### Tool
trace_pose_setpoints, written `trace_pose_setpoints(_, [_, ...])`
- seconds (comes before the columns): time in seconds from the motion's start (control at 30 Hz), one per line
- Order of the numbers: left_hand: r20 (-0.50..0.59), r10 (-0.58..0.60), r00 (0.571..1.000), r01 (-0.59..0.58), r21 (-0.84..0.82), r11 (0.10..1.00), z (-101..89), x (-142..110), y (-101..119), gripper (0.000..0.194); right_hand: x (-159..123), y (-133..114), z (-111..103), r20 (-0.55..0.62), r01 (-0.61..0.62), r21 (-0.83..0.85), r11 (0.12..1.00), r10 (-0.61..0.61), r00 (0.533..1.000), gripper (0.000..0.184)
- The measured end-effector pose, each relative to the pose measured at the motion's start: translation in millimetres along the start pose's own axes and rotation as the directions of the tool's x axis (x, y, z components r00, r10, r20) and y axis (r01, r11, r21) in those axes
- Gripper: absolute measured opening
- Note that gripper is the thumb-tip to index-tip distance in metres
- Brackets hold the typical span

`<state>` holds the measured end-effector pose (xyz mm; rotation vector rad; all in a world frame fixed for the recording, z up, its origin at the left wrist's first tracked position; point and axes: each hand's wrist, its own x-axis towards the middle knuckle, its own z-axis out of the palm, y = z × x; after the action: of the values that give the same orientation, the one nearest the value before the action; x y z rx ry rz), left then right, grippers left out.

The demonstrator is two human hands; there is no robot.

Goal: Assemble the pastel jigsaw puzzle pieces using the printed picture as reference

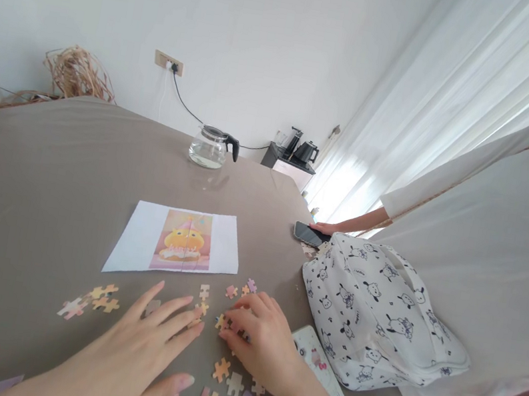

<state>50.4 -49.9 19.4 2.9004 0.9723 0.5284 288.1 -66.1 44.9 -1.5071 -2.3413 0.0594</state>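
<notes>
Head view: you sit at a wide grey-brown table (pixel 41 201), with a white curtain (pixel 406 80) hanging beyond its right side. On your right is another person in white clothing (pixel 519 220). Between you and that person sits a white bag (pixel 377 311) printed with cartoon dogs, its handle strap on top. A white sheet (pixel 185 242) lies ahead of your hands, showing a yellow cartoon figure on a cake. Beyond it stands a glass pot (pixel 208 149) with a black handle and some clear liquid inside. Your left hand (pixel 155 335) is palm down, fingers spread wide. Your right hand (pixel 265 340) is narrowed, fingers curled over some puzzle pieces (pixel 234 384); you cannot tell from here whether one is pinched. A white phone (pixel 318 362) lies beside your right wrist, and the other person's hand (pixel 324 228) touches a dark phone (pixel 308 234) near the bag. The pieces lie loose: one cluster left of your left hand, several between your hands, more below the right.
</notes>
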Motion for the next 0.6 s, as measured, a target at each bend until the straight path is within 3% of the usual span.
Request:
trace_pose_setpoints(0.17, [-0.002, 0.009, 1.000, -0.009, 0.008, 1.000, -1.6, -1, 1, 0.045, 0, -3, 13, -0.009, -0.001, 0.015, 1.000, 0.001, 1.000, 0.009])
trace_pose_setpoints(0.6, [0.016, -0.017, 1.000, 0.017, -0.010, 1.000, -1.8, -1, 4, 0.046, 0, -4, 18, -0.043, 0.032, 0.070, 0.997, -0.029, 0.999, 0.011])
